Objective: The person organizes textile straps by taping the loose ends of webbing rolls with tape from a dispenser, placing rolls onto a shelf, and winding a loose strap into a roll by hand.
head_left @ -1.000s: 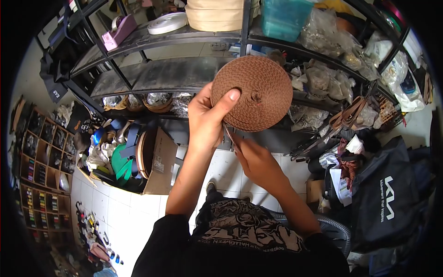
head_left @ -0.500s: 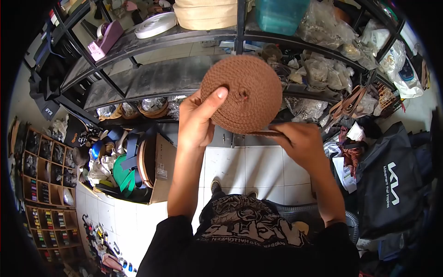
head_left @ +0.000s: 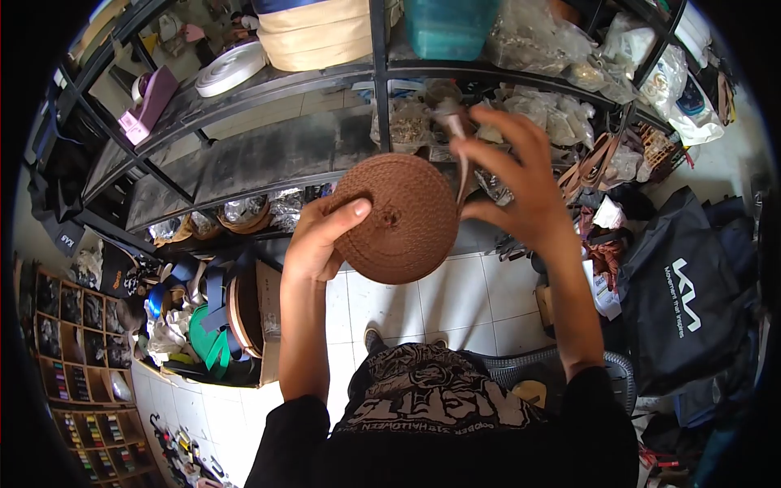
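Note:
A flat coil of brown woven webbing (head_left: 411, 240) is held up in front of me, its round face toward the camera. My left hand (head_left: 313, 240) grips its left edge, thumb lying across the face and the other fingers behind. To the right of the coil, my right hand (head_left: 525, 187) has its fingers spread, with the thumb close to the coil's edge. The webbing's loose end (head_left: 462, 159) rises from that edge, blurred by motion, beside the right fingertips. Whether those fingertips touch it I cannot tell.
Ahead stands a black metal shelf (head_left: 252, 154) with a white ribbon roll (head_left: 232, 69), a purple tape dispenser (head_left: 150, 102), a teal container (head_left: 451, 28) and plastic bags (head_left: 537, 45). A cardboard box (head_left: 268, 313) of straps is at left, a black bag (head_left: 663, 301) at right.
The coil and my left hand have moved left and down in view. My right hand has risen from below the coil to its right side, fingers spreading, and the loose end has swung upward.

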`<state>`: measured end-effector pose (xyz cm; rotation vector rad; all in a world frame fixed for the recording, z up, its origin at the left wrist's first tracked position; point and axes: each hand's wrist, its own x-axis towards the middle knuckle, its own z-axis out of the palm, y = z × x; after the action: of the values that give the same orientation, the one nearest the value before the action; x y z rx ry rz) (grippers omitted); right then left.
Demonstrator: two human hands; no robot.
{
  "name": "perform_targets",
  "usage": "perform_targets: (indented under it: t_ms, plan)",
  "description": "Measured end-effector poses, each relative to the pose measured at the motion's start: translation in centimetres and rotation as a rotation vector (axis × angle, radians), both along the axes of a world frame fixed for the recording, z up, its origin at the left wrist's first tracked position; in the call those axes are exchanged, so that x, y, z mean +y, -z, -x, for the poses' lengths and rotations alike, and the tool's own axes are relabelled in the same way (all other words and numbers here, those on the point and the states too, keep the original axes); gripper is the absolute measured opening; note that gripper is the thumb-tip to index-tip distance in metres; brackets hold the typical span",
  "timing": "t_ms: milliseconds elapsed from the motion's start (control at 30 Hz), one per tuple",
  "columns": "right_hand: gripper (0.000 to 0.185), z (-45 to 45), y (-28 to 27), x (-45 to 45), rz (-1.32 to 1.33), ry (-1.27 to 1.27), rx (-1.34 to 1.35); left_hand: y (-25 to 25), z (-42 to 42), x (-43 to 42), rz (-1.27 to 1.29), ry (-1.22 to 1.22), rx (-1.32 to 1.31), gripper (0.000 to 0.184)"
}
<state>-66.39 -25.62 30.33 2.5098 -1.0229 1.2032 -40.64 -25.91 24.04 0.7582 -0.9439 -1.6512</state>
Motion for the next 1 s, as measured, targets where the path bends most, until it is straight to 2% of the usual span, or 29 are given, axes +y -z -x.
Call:
perform_targets:
  t_ms: [33, 133, 200, 300, 500, 600, 700, 800, 1000]
  plan:
    - [0.056, -0.8, 0.7, 0.4, -0.075, 0.026, -0.2, 0.2, -0.3, -0.1, 0.009, 0.005, -0.009, 0.055]
    - [0.062, -0.2, 3.2, 1.0, -0.38, -0.051, -0.386, 0.1, -0.3, 0.0, 0.033, 0.009, -0.029, 0.055]
    - [0.065, 0.9, 4.8, 1.3, -0.648, -0.2, -0.285, -0.1, -0.3, 0.0, 0.052, 0.033, -0.063, 0.055]
    - [0.062, 0.9, 5.7, 2.0, -0.506, -0.148, -0.154, -0.1, 0.0, -0.2, 0.083, 0.041, -0.169, 0.056]
    - [0.067, 0.3, 5.0, 3.7, -0.508, -0.183, -0.195, 0.2, 1.5, -0.2, 0.079, 0.049, -0.115, 0.056]
    - [0.067, 0.4, 6.5, 3.9, -0.798, -0.453, -0.6, 0.6, 2.4, 0.1, 0.061, 0.053, -0.016, 0.055]
    - [0.062, -0.2, 6.7, 4.3, -0.685, -0.384, -0.63, 1.1, 3.5, 0.3, 0.122, 0.051, -0.022, 0.051]
    - [0.058, -1.5, 7.7, 4.3, -0.65, -0.05, -0.724, 1.7, 4.5, 0.4, 0.17, 0.068, -0.092, 0.044]
    - [0.05, -1.4, 7.5, 4.4, -0.693, 0.004, -0.827, 1.0, 5.6, 1.2, 0.215, 0.097, -0.113, 0.042]
